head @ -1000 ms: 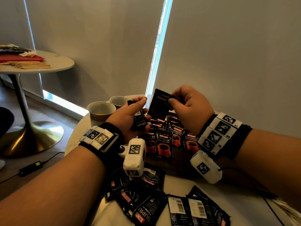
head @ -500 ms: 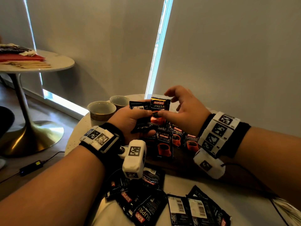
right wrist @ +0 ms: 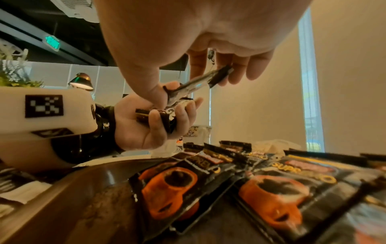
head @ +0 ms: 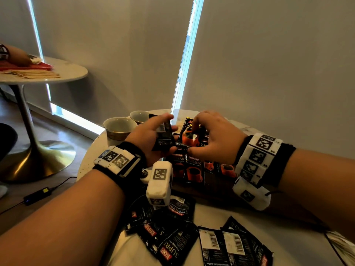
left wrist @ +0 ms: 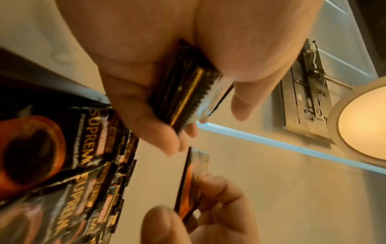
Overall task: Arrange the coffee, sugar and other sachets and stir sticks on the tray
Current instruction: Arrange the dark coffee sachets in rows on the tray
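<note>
**Single sachet poised over the tray rows**

While the left hand [head: 151, 138] keeps a small stack of coffee sachets [head: 164, 136] pinched between thumb and fingers, the head view shows the right hand [head: 213, 139] at its 3 o'clock, pinching one sachet [head: 189, 134] above the rows [head: 194, 169] on the dark tray [head: 215, 192]. Laying it flat looks next.

Left wrist: curled fingers [left wrist: 133, 105] clamp the stack.

Right wrist: thumb and fingertips [right wrist: 196, 69] hold the sachet edge-on at 12 o'clock.
</note>
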`<action>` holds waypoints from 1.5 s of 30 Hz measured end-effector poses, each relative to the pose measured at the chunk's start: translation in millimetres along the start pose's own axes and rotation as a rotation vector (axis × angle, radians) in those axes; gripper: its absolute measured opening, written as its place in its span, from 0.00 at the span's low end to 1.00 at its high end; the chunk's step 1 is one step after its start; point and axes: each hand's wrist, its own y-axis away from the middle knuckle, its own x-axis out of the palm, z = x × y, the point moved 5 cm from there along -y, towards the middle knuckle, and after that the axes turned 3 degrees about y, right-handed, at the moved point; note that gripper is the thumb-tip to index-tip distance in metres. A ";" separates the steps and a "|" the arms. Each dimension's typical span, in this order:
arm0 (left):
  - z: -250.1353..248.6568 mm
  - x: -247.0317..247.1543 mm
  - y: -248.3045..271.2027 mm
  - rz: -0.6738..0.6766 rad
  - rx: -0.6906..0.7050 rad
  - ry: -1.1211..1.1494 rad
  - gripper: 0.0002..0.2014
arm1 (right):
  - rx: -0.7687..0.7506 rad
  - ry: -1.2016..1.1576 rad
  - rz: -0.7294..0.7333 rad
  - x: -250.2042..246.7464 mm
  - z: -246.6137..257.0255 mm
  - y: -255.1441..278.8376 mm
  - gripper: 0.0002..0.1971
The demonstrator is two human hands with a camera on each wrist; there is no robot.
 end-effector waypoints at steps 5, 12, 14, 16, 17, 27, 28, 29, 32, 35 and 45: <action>-7.9 -5.1 -1.7 -0.033 0.055 0.188 0.15 | 0.010 0.041 0.176 11.2 -1.0 7.6 0.26; -14.5 -6.7 -0.1 -0.021 0.057 0.309 0.22 | -0.064 0.188 0.411 39.6 17.1 6.4 0.34; -15.7 -6.3 0.9 -0.021 0.057 0.322 0.23 | -0.065 0.208 0.431 42.4 18.7 4.8 0.37; -15.7 -4.8 2.3 -0.012 0.048 0.322 0.23 | -0.062 0.225 0.464 45.0 19.9 4.9 0.39; -15.5 -3.9 2.9 -0.009 0.043 0.321 0.23 | -0.062 0.234 0.478 45.9 20.6 5.0 0.40; -13.7 -2.5 3.2 -0.005 0.050 0.329 0.22 | -0.093 0.292 0.483 49.3 26.5 3.9 0.42; -13.4 -2.7 3.4 -0.002 0.049 0.331 0.22 | -0.097 0.301 0.488 49.6 27.0 4.0 0.41; -13.1 -2.7 3.4 0.001 0.049 0.333 0.23 | -0.100 0.306 0.495 49.7 27.5 3.8 0.41; -11.7 -3.0 4.0 -0.001 0.048 0.329 0.23 | -0.108 0.298 0.499 49.0 28.6 4.1 0.39; -11.8 -3.5 4.5 0.007 0.033 0.306 0.24 | -0.114 0.269 0.485 47.1 28.6 4.8 0.37; -10.0 -1.0 6.6 0.064 0.002 0.302 0.28 | -0.049 0.124 0.399 36.9 19.9 4.7 0.24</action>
